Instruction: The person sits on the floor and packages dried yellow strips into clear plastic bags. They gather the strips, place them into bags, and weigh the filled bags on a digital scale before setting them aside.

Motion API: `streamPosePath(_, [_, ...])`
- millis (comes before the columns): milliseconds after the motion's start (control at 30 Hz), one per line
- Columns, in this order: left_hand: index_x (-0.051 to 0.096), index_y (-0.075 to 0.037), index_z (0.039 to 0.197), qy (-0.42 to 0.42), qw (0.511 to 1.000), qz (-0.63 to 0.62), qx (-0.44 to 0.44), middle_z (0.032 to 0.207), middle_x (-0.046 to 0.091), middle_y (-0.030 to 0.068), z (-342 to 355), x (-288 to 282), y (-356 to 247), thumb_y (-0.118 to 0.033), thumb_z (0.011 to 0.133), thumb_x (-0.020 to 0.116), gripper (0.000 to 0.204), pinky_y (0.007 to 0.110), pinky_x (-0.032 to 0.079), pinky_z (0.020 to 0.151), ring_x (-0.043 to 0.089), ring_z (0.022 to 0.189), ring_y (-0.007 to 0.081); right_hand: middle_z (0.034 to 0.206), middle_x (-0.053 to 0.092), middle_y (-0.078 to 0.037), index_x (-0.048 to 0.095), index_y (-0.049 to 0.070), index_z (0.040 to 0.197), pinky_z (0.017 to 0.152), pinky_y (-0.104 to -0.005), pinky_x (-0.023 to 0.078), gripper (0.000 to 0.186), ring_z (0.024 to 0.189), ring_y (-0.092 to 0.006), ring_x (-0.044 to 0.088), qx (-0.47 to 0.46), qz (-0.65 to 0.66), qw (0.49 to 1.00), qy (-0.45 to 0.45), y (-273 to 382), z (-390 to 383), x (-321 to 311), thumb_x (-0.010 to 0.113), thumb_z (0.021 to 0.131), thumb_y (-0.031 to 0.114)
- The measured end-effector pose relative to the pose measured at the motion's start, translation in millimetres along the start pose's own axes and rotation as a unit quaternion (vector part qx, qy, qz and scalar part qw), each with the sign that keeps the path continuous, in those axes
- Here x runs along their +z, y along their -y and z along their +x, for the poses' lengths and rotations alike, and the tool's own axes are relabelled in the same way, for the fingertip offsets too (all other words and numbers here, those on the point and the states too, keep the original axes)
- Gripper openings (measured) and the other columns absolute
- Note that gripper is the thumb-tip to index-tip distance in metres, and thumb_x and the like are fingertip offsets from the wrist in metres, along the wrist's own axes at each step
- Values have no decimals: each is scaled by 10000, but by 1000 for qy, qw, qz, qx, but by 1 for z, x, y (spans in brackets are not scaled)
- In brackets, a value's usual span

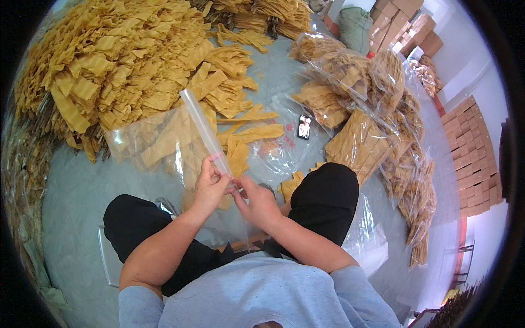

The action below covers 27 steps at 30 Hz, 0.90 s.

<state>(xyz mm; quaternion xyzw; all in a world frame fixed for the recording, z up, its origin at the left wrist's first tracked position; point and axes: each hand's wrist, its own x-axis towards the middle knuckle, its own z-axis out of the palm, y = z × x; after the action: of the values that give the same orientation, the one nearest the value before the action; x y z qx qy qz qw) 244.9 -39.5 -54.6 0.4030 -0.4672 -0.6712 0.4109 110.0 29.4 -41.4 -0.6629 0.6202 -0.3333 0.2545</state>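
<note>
A clear plastic bag (203,128) stretches out in front of my knees, with its edge folded into a whitish band. My left hand (208,187) pinches the near part of that band. Close beside it, my right hand (256,201) has its fingertips closed on the band's near end. The two hands almost touch. Through the clear film show flat yellow-brown dried strips (238,156); I cannot tell whether any lie inside the bag. More strips make a large heap (126,60) at the far left.
Several filled clear bags (361,142) of the strips lie along the right. A phone (304,127) rests on loose plastic film (279,150) ahead. Cardboard boxes (473,158) are stacked by the right wall, and a green sack (354,28) stands at the back.
</note>
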Motion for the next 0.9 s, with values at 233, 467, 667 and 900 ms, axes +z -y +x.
streamPosePath(233, [386,-115,1275,59,996,18,-59,946,467,22,-8,7,-12,-104,874,610,460,251,546,617,573,798,102,807,659,-71,598,19,950,631,-270,480,113,706,-120,616,97,219,971,-15,-24,1,3,582,883,108])
streamPosePath(467, [443,-102,1232,96,990,47,-87,982,458,9,-14,7,-7,-136,889,598,378,267,553,643,580,830,99,762,591,27,620,38,851,663,-214,418,90,730,-53,517,189,335,923,11,-28,5,-2,622,873,125])
streamPosePath(667, [522,-80,1099,79,988,70,-110,949,519,10,-13,3,3,-188,906,578,228,278,556,645,588,834,104,684,549,43,562,63,731,548,-194,381,164,605,-25,453,153,336,929,6,-34,9,10,672,832,129])
streamPosePath(900, [587,-68,958,66,983,76,-150,858,592,6,-7,-4,0,-228,924,539,170,273,548,656,591,803,96,661,539,28,529,85,767,535,-208,399,147,574,-51,475,205,452,866,61,-18,11,2,627,860,144])
